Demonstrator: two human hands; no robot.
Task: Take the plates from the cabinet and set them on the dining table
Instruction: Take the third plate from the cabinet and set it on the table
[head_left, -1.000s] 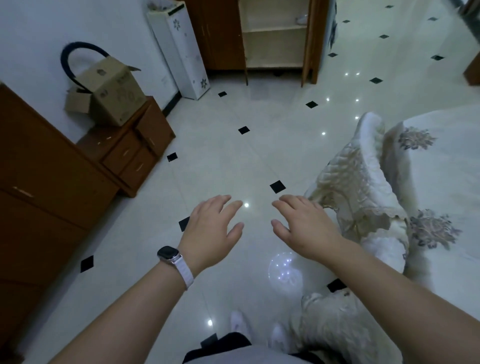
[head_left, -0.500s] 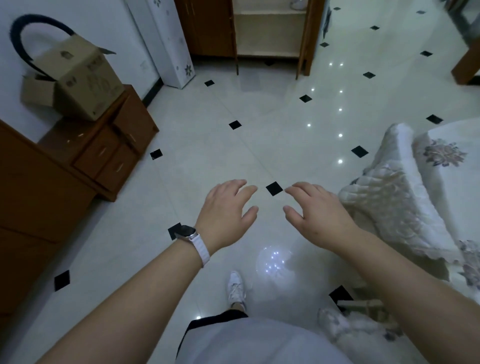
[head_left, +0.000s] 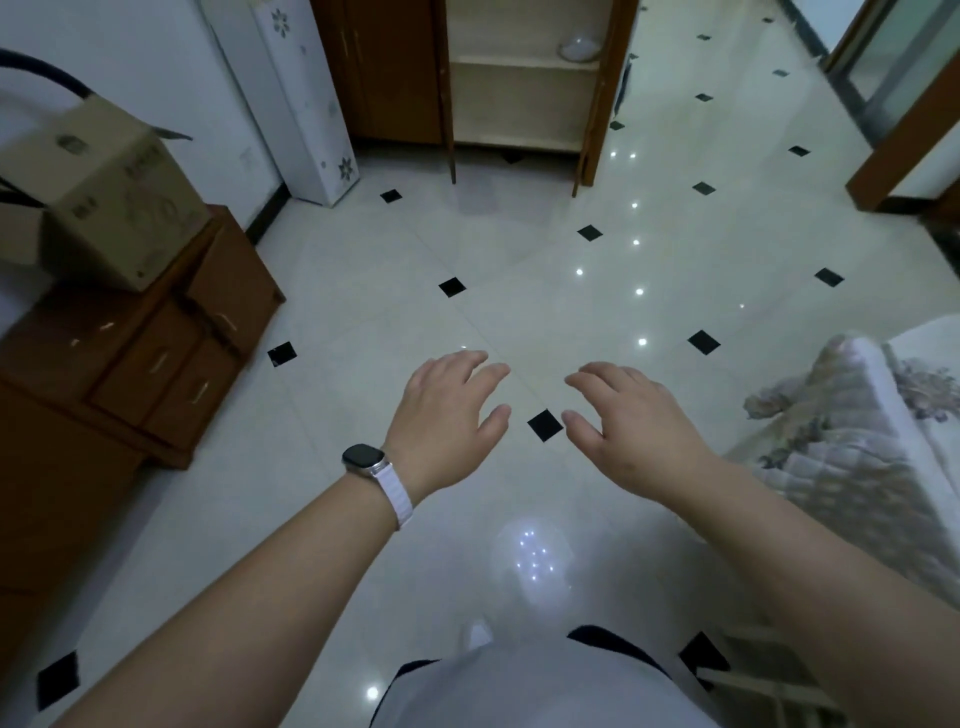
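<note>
A brown wooden cabinet (head_left: 524, 98) stands at the top centre with both doors swung open and pale shelves inside. A clear glass dish or plate (head_left: 579, 49) rests on its upper shelf, at the right. My left hand (head_left: 444, 421), with a white-strapped watch on the wrist, and my right hand (head_left: 631, 426) are stretched out side by side over the tiled floor, fingers apart, holding nothing. Both are well short of the cabinet. The dining table, draped in a quilted floral cloth (head_left: 852, 447), shows at the right edge.
A low brown drawer unit (head_left: 156, 338) with a cardboard box (head_left: 104, 192) on top lines the left wall. A white floral-printed appliance (head_left: 306, 98) stands left of the cabinet. A brown door frame (head_left: 904, 135) is at the upper right. Open tiled floor lies ahead.
The view has advanced toward the cabinet, which now looks larger and closer. The cloth-covered table has slid to the right edge. Both hands stay open and empty.
</note>
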